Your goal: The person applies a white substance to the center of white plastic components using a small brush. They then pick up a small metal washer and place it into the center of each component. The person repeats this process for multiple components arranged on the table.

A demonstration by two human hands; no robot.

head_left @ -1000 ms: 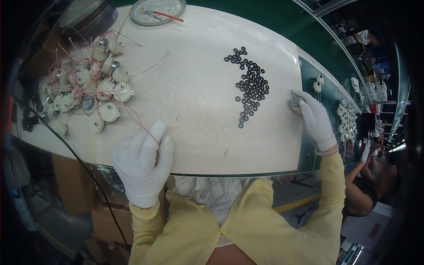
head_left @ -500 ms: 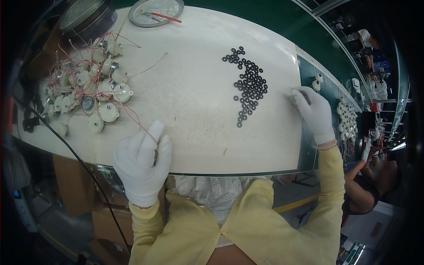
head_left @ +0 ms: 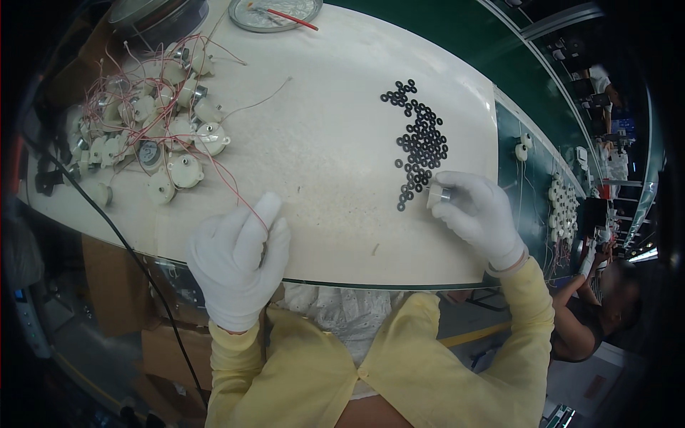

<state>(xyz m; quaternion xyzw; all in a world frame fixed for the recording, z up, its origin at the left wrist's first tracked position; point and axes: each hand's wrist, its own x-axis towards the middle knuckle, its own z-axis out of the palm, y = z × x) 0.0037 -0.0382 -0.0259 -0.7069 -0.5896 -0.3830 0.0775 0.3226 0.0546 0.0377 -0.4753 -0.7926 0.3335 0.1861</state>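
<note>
My left hand (head_left: 239, 260), in a white glove, is closed near the front edge of the white table. A red wire runs from the motor pile to its fingers, and what they hold is mostly hidden. My right hand (head_left: 481, 217), also gloved, pinches a small white-and-silver motor (head_left: 437, 196) between thumb and fingers. The motor is just right of the lower end of a cluster of small black rings (head_left: 424, 139) lying loose on the table. At the left is a heap of white geared motors (head_left: 185, 171) with tangled red and white wires.
A round metal dish (head_left: 275, 14) with a red stick across it stands at the back. Behind the heap is a large round container (head_left: 157, 21). More white motors (head_left: 564, 207) lie on a green surface at the right. A black cable (head_left: 128, 246) crosses the left front. Another person (head_left: 596, 314) is at far right.
My right hand has moved left and nearer, from the table's right edge to the black rings, and the motor in its fingers now shows. My left hand stays closed; the whole view has shifted slightly.
</note>
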